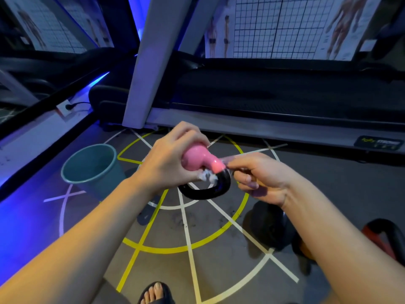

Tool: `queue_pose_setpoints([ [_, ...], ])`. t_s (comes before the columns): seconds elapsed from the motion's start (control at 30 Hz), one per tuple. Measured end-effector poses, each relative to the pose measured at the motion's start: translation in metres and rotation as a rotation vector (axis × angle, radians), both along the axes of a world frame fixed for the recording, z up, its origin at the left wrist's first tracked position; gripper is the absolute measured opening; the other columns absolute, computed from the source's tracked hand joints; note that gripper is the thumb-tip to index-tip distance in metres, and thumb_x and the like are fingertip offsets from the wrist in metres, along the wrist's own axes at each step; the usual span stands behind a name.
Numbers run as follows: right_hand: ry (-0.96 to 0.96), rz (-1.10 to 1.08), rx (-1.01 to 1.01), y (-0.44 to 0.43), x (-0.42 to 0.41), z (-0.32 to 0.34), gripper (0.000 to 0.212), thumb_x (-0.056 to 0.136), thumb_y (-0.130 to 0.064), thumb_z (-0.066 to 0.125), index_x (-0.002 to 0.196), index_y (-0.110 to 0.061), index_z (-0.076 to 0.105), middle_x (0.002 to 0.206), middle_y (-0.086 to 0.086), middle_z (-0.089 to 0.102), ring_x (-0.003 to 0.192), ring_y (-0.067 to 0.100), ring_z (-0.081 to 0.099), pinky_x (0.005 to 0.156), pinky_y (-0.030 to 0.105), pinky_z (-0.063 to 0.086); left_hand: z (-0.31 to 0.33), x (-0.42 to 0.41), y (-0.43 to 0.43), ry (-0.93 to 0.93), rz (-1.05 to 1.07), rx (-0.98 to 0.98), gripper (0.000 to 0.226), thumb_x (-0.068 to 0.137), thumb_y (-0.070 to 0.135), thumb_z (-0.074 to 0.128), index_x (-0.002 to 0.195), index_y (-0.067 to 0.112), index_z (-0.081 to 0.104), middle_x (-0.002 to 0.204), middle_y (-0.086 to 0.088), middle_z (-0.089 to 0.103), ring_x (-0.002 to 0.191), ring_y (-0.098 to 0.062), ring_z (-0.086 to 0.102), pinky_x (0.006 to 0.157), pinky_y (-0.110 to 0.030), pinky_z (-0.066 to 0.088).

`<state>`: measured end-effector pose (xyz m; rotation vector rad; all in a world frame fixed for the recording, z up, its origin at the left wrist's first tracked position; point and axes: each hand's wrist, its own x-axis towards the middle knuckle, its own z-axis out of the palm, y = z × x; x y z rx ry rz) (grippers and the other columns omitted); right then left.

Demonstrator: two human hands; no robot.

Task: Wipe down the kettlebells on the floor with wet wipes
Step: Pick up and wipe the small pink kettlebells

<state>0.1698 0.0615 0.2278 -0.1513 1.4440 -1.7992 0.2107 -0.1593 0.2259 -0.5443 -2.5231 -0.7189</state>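
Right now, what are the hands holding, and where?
The left hand grips the pink kettlebell by its body, with a wipe; the right hand holds the black handle.

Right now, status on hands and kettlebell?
Left hand grips pink kettlebell body, held aloft. Right hand pinches its handle neck. Wet wipe bunched at handle. Nothing in the way.

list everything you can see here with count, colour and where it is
pink round kettlebell with black loop handle: 1, pink and black, held above the floor
crumpled white wet wipe: 1, white, at the handle's base
teal plastic bucket: 1, teal, floor left
black kettlebell: 1, black, floor right
red-and-black kettlebell: 1, red and black, right edge
grey treadmill: 1, grey and black, behind
sandalled foot: 1, dark sandal, bottom edge
left hand: 1, grips the pink body
right hand: 1, pinches the wipe
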Motion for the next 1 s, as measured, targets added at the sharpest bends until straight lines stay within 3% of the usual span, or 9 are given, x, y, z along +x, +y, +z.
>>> queue_pose_setpoints([
  [0.13, 0.098, 0.014, -0.059, -0.005, -0.001, 0.009, 0.034, 0.102, -0.011, 0.049, 0.126, 0.009, 0.063, 0.055, -0.001, 0.053, 0.033, 0.004, 0.031, 0.034, 0.014, 0.020, 0.001, 0.001, -0.004, -0.021, 0.152, 0.342, 0.053, 0.064, 0.013, 0.094, 0.109, 0.019, 0.066, 0.111, 0.002, 0.063, 0.104, -0.012, 0.062, 0.087, -0.033, 0.053],
  [0.23, 0.149, -0.033, -0.083, -0.008, 0.000, 0.009, 0.030, 0.104, -0.010, 0.046, 0.122, 0.004, 0.065, 0.057, -0.005, 0.061, 0.034, 0.004, 0.033, 0.036, 0.016, 0.018, -0.003, -0.001, 0.000, -0.098, 0.265, 0.526, 0.047, 0.065, 0.013, 0.091, 0.103, 0.027, 0.067, 0.106, 0.006, 0.068, 0.097, -0.013, 0.065, 0.082, -0.031, 0.055],
  [0.37, 0.161, -0.102, -0.114, -0.015, 0.004, 0.002, 0.030, 0.102, -0.006, 0.044, 0.121, 0.005, 0.064, 0.071, 0.005, 0.062, 0.034, 0.007, 0.034, 0.034, 0.018, 0.021, -0.012, -0.008, 0.005, -0.207, 0.364, 0.762, 0.040, 0.068, 0.006, 0.084, 0.098, 0.026, 0.069, 0.095, 0.005, 0.070, 0.079, -0.011, 0.065, 0.073, -0.030, 0.057],
  [0.53, 0.179, -0.033, -0.136, -0.025, 0.017, 0.000, 0.039, 0.097, 0.001, 0.038, 0.127, -0.002, 0.063, 0.051, -0.001, 0.052, 0.034, 0.010, 0.033, 0.037, 0.022, 0.026, -0.010, -0.019, 0.012, -0.297, 0.499, 1.222, 0.024, 0.074, 0.013, 0.078, 0.095, 0.020, 0.071, 0.096, -0.012, 0.071, 0.077, -0.023, 0.066, 0.062, -0.035, 0.056],
  [0.63, 0.232, 0.003, -0.151, -0.025, 0.019, 0.001, 0.049, 0.096, 0.004, 0.036, 0.131, -0.014, 0.066, 0.046, 0.002, 0.043, 0.038, 0.013, 0.035, 0.042, 0.026, 0.033, -0.009, -0.023, 0.014, -0.395, 0.572, 1.402, 0.011, 0.088, 0.016, 0.072, 0.098, 0.016, 0.069, 0.089, -0.008, 0.072, 0.080, -0.027, 0.067, 0.078, -0.055, 0.059],
  [0.73, 0.361, 0.018, -0.136, -0.024, 0.019, -0.001, 0.052, 0.101, 0.005, 0.041, 0.129, -0.029, 0.068, 0.053, 0.002, 0.050, 0.046, 0.016, 0.040, 0.046, 0.028, 0.038, -0.009, -0.025, 0.016, -0.551, 0.575, 1.559, 0.037, 0.093, 0.036, 0.071, 0.116, 0.007, 0.068, 0.100, -0.012, 0.077, 0.090, -0.031, 0.073, 0.093, -0.066, 0.054],
  [0.8, 0.450, -0.001, -0.096, -0.025, 0.019, -0.004, 0.046, 0.104, 0.000, 0.048, 0.130, -0.033, 0.068, 0.058, 0.005, 0.055, 0.048, 0.016, 0.041, 0.048, 0.030, 0.039, -0.004, -0.021, 0.022, -0.660, 0.540, 1.610, 0.046, 0.093, 0.047, 0.069, 0.118, 0.008, 0.070, 0.099, -0.013, 0.078, 0.090, -0.032, 0.074, 0.087, -0.056, 0.058],
  [0.9, 0.619, -0.059, -0.003, -0.027, 0.016, -0.007, 0.037, 0.105, -0.009, 0.053, 0.130, -0.031, 0.069, 0.078, 0.032, 0.064, 0.046, 0.017, 0.046, 0.048, 0.030, 0.043, -0.004, -0.020, 0.030, -0.774, 0.417, 1.622, 0.041, 0.089, 0.053, 0.070, 0.084, 0.013, 0.076, 0.080, -0.012, 0.074, 0.086, -0.033, 0.065, 0.098, -0.059, 0.049],
  [1.0, 0.717, -0.068, 0.070, -0.025, 0.011, -0.010, 0.038, 0.105, -0.005, 0.052, 0.128, -0.029, 0.070, 0.092, 0.033, 0.066, 0.047, 0.016, 0.049, 0.051, 0.035, 0.049, -0.010, -0.020, 0.034, -0.868, 0.373, 1.569, 0.050, 0.095, 0.048, 0.063, 0.055, 0.020, 0.073, 0.074, -0.011, 0.069, 0.080, -0.031, 0.062, 0.097, -0.062, 0.050],
])
